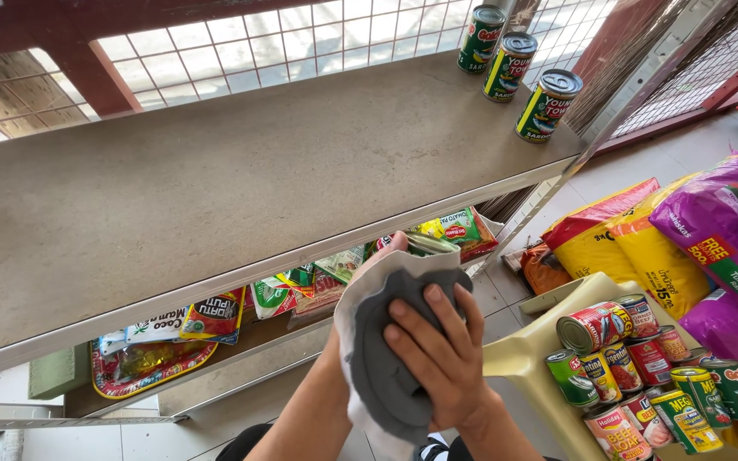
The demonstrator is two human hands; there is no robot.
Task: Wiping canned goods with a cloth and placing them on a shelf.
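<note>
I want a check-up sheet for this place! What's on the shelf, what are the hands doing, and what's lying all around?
Surface: grey shelf board, mostly bare, three cans standing at its far right end.
Job's things: a can wrapped in a grey and white cloth.
Clutter: food packets on the lower shelf; a heap of cans on a pale yellow plastic chair.
Grippers: left hand mostly hidden under the cloth, holding the can; right hand pressing the cloth onto it.
Cables: nothing seen.
Surroundings: wire mesh behind the shelf; yellow and purple sacks on the tiled floor at right.
</note>
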